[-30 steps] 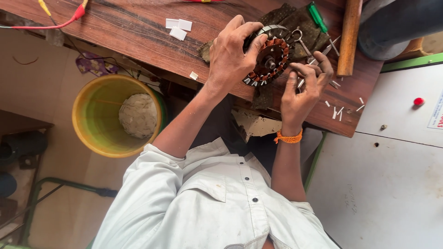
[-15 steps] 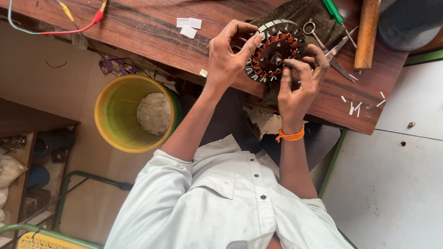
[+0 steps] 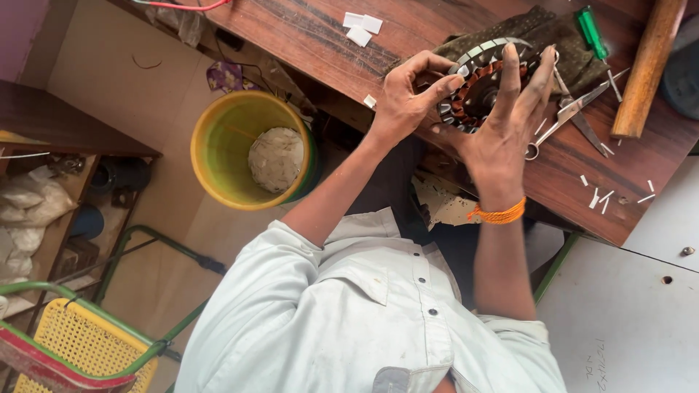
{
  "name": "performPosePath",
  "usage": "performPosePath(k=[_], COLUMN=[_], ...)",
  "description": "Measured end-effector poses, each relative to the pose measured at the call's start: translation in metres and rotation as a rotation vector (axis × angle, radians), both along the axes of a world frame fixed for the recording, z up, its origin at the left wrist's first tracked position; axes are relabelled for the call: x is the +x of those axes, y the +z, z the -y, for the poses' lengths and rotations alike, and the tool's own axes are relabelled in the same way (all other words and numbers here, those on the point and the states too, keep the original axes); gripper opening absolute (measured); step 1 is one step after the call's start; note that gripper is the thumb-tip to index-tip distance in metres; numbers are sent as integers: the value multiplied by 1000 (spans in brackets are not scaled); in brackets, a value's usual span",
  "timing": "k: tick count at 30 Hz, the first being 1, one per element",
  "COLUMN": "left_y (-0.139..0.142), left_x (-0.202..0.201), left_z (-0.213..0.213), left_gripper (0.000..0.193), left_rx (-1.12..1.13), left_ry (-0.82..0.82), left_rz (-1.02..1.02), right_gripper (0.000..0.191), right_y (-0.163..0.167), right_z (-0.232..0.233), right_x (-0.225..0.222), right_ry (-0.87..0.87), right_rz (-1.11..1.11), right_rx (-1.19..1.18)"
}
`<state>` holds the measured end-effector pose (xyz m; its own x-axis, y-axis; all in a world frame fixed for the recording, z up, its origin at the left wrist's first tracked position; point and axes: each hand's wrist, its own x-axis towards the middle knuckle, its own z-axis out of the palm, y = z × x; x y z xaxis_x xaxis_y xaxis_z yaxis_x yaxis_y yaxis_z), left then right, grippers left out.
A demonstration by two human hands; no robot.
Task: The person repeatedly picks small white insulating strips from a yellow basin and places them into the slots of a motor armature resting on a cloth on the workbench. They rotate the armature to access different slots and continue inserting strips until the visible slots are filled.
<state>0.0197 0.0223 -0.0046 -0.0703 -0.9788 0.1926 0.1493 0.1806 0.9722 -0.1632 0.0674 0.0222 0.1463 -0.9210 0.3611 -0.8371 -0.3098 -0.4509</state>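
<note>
Right hand (image 3: pixel 502 131) shifted over stator (image 3: pixel 477 91), likely touching

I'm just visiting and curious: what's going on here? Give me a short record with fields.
Setting: wooden workbench, seen from above
Left hand: grips the rim of a round motor core with copper windings
Right hand: fingers spread over the core's face; orange thread on the wrist
Under the core: dark cloth
Nearby: scissors, green-handled screwdriver, wooden handle, white paper strips
Floor: yellow bucket
</note>
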Motion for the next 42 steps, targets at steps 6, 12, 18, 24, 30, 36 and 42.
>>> performPosePath(k=[6, 12, 18, 24, 30, 36, 42], left_y=[-4, 1, 0, 3, 0, -6, 6], left_x=[-8, 70, 105, 98, 97, 84, 81], left_z=[-21, 31, 60, 63, 78, 101, 91], left_gripper=[33, 17, 26, 16, 19, 21, 18], left_rx=[-220, -483, -362, -293, -446, -475, -557], left_ry=[222, 652, 473, 435, 402, 290, 323], left_rz=[311, 844, 1099, 1144, 1022, 1192, 921], right_gripper=[138, 131, 114, 112, 111, 87, 44], right_y=[35, 35, 24, 22, 15, 4, 20], right_z=[23, 23, 16, 12, 14, 10, -27], right_x=[-37, -48, -43, -45, -50, -64, -81], right_ry=[243, 303, 270, 246, 251, 180, 42], right_rz=[-252, -170, -27, 2, 20, 201, 429], right_rx=[51, 57, -8, 15, -36, -94, -67])
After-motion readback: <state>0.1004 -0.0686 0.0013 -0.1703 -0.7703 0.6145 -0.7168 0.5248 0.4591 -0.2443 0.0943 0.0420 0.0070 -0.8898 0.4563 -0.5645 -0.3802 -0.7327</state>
